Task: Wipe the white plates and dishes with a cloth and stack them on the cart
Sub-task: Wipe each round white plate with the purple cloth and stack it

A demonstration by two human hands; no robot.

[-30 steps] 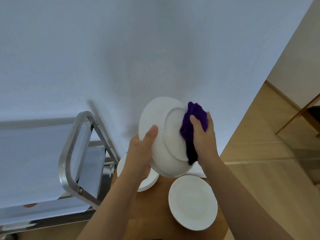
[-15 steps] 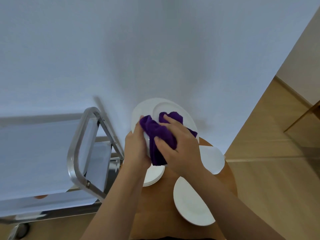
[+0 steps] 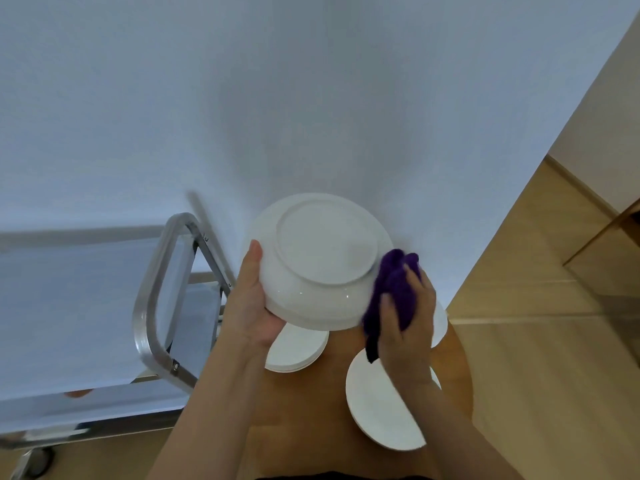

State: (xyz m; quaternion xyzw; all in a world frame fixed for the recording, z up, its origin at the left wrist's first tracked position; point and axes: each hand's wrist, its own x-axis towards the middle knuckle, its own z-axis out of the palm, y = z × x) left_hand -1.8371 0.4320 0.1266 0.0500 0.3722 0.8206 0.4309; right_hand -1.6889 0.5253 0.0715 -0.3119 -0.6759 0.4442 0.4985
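I hold a white deep plate (image 3: pixel 320 261) in the air above the table, its underside and foot ring turned toward me. My left hand (image 3: pixel 251 299) grips its left rim, thumb on the outside. My right hand (image 3: pixel 407 320) clutches a bunched purple cloth (image 3: pixel 393 285) against the plate's right edge. Below, a small stack of white plates (image 3: pixel 298 348) lies under my left wrist. Another white plate (image 3: pixel 377 410) lies to the right, partly hidden by my right forearm. A third plate (image 3: pixel 439 323) peeks out behind my right hand.
The round wooden table (image 3: pixel 311 410) carries the plates. A steel cart (image 3: pixel 156 299) with a tubular handle and a pale top shelf stands at the left, touching the table's side. A white wall is close ahead. Wooden floor (image 3: pixel 536 341) runs to the right.
The cloth moved from the plate's middle to its right edge. The plate's underside now faces me fully, and my left thumb lies on the left rim.
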